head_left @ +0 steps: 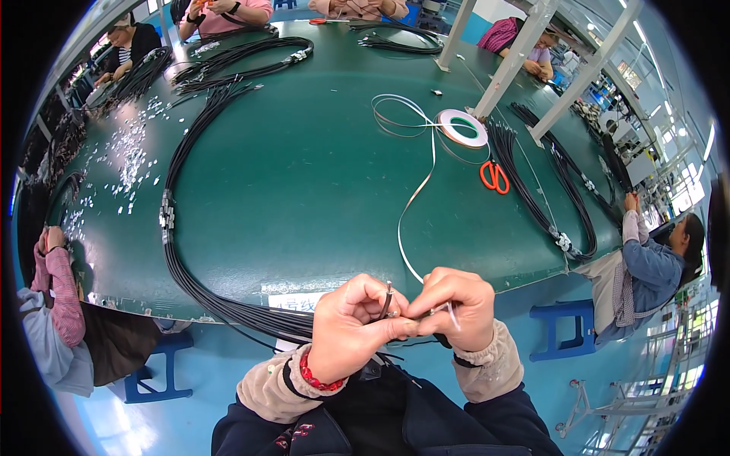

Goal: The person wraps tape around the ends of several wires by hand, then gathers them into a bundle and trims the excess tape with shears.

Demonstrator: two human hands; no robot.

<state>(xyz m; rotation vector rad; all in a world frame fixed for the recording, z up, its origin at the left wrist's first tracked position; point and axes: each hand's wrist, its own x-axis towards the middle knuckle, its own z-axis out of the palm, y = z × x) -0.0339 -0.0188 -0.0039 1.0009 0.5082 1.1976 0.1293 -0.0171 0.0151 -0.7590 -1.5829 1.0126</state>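
Observation:
My left hand point(353, 315) is closed in a pinch on a thin black cable point(388, 299), whose metal-tipped end stands up between thumb and fingers. Close against it, my right hand point(462, 302) pinches the cable too, and a short pale strip point(454, 315) shows at its fingers. A narrow white tape point(411, 216) runs from a tape roll point(462, 128) on the green table down to behind my right hand. To the left, a long curved bundle of black cables point(173, 254) reaches along the table edge toward my left hand. My fingers partly hide the held cable.
Orange-handled scissors point(494, 177) lie beside the roll. More cable bundles point(532, 194) rest at the right and far left. Small silvery pieces point(129, 156) are scattered at the left. Metal posts point(513, 61) rise from the table point(304, 182). Several people work around it; blue stools point(563, 330) stand below.

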